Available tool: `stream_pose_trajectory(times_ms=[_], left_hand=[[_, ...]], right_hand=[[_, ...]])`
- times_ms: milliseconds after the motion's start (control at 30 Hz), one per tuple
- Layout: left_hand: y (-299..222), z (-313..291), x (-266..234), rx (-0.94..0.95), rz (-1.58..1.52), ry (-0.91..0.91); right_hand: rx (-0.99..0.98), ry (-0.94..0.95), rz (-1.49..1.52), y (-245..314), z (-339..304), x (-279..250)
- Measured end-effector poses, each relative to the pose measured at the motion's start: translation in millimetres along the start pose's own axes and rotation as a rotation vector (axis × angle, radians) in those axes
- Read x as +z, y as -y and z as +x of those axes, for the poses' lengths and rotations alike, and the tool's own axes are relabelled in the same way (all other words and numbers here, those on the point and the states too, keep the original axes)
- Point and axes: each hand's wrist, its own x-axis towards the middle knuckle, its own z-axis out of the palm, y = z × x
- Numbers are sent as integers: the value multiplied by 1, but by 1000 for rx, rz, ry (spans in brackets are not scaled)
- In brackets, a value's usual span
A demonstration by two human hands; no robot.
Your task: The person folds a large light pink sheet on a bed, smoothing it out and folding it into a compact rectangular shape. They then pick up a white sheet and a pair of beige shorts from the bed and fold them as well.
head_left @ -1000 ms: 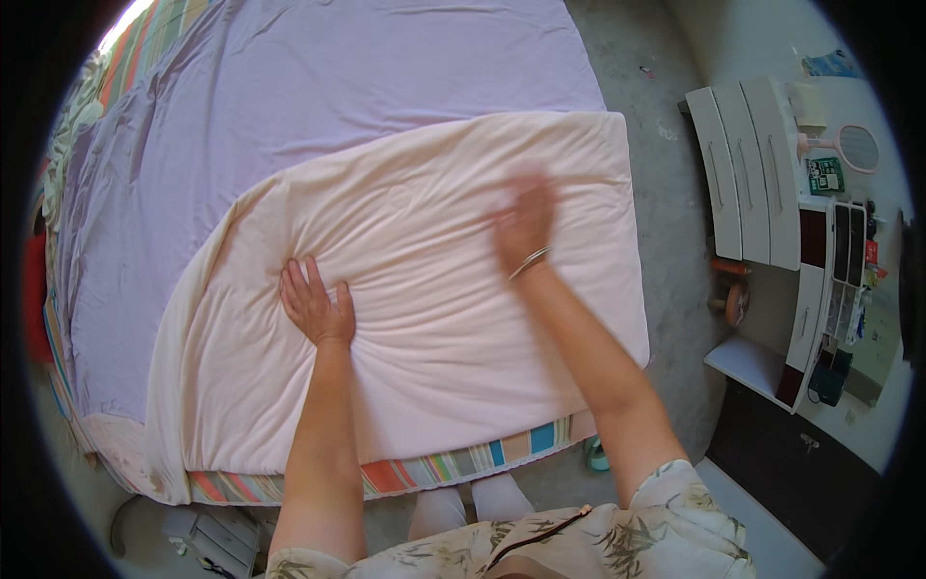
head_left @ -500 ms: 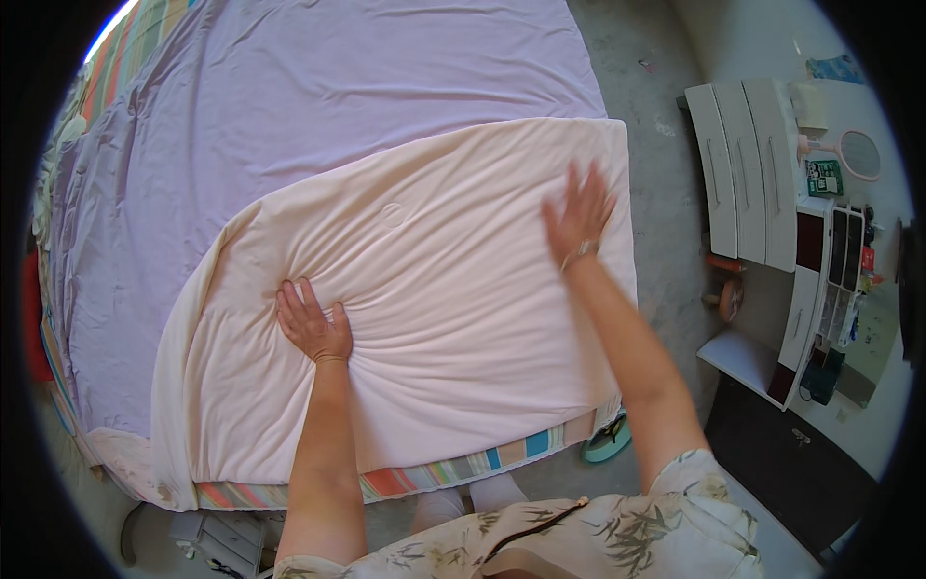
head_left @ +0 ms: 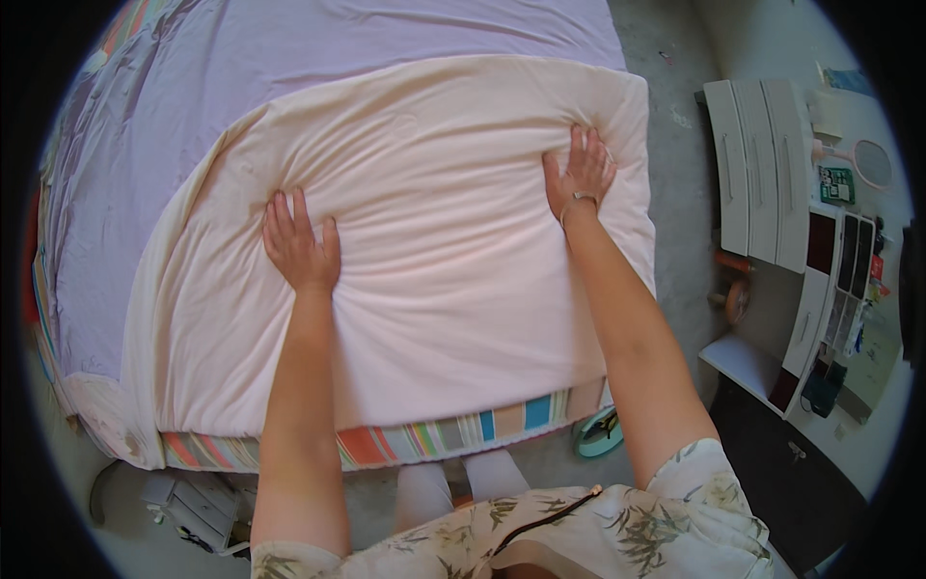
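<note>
A pale pink blanket (head_left: 453, 261) lies folded over the near part of the bed, creased between my two hands. My left hand (head_left: 301, 246) presses flat on its left half, fingers spread. Near the blanket's right edge, my right hand (head_left: 581, 179) also lies flat with fingers apart; a bracelet circles that wrist. Neither hand grips the cloth. Beyond the blanket's curved far edge spreads a wrinkled lavender sheet (head_left: 338, 43). Below its near edge shows a striped mattress side (head_left: 463, 433) in orange, blue and beige.
On the right stand white drawers (head_left: 762, 179) and a dressing table with a pink hand mirror (head_left: 871, 164). A teal object (head_left: 600, 434) is on the floor by the bed's near right corner. A small white cabinet (head_left: 198, 507) stands at the lower left.
Both hands now rest on the blanket; my right hand was blurred by motion before. My left hand has moved farther forward over the blanket. The view has shifted slightly.
</note>
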Motion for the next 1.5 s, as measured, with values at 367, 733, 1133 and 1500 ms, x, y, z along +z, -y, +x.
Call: stream_pose_trajectory(times_ms=[367, 733, 1133, 1500], left_hand=[[26, -217, -151, 72, -209, 436], [117, -252, -142, -1567, -1814, -71], [132, -258, -117, -1581, -1957, -301], [149, -229, -170, -1617, -1892, -76]], right_hand=[[47, 116, 50, -153, -277, -70], [1382, 68, 1392, -172, -322, -76], [1232, 157, 1341, -174, -277, -69], [1230, 75, 1582, -146, -252, -98]])
